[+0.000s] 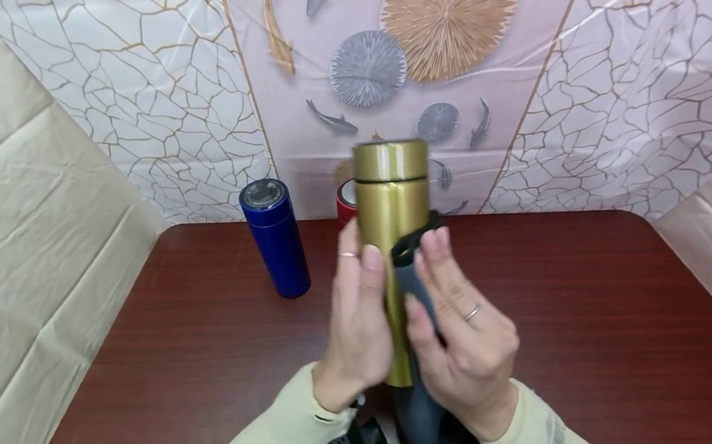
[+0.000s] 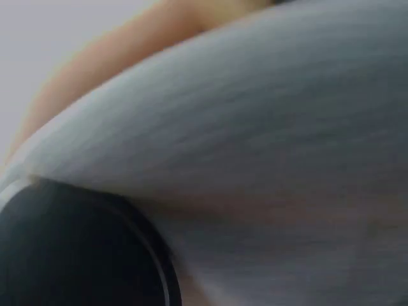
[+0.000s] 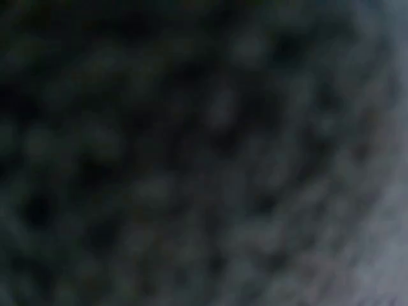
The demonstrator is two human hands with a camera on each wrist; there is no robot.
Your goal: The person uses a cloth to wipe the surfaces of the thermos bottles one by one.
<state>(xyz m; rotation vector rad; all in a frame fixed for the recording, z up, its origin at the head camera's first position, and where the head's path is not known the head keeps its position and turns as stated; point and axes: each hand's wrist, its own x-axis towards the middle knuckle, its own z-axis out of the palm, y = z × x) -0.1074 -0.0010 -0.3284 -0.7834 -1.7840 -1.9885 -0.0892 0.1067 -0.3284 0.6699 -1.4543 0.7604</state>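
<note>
In the head view a gold vacuum flask point(image 1: 393, 207) stands upright in the air above the table. My left hand point(image 1: 360, 323) grips its left side, thumb on the near face. My right hand point(image 1: 467, 326) pinches a grey cloth piece with a black end point(image 1: 419, 295) against the flask's right side. The cloth hangs down past the flask's base to the bottom of the view; its full shape is hidden. Blurred grey cloth point(image 2: 242, 108) fills much of the left wrist view, with a dark round shape point(image 2: 76, 248) at lower left. The right wrist view is dark and blurred.
A blue flask point(image 1: 276, 241) stands on the brown table point(image 1: 600, 312) at the back left. Behind the gold flask a red flask point(image 1: 345, 205) is mostly hidden. A patterned curtain point(image 1: 173, 89) hangs beyond the table's back edge.
</note>
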